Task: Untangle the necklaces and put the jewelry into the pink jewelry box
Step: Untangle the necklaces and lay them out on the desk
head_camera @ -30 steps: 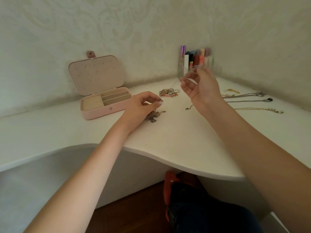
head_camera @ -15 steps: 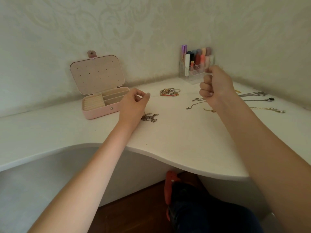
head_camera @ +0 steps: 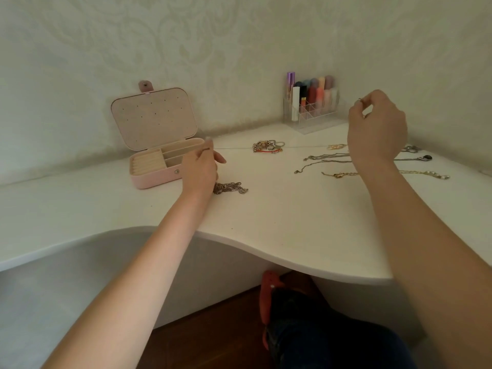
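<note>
A very thin chain (head_camera: 303,147) stretches taut across the white desk between my two hands. My left hand (head_camera: 201,170) pinches one end beside the open pink jewelry box (head_camera: 157,179). My right hand (head_camera: 376,129), raised at the right, pinches the other end near its clasp. A chunky silver chain (head_camera: 231,188) lies bunched just right of my left wrist. A tangle of bracelets (head_camera: 269,147) sits at the middle back. Several chains (head_camera: 327,157) lie stretched out under and beside my right hand, among them a gold one with pearls (head_camera: 426,173).
A clear organiser (head_camera: 312,107) filled with lipsticks stands in the back corner by the wall. The box lid leans open against the wall. The desk's curved front edge (head_camera: 266,258) runs above my knee and a red object on the floor.
My hands have moved apart, pulling the thin chain straight. The left hand went left to the box; the right hand moved right and rose.
</note>
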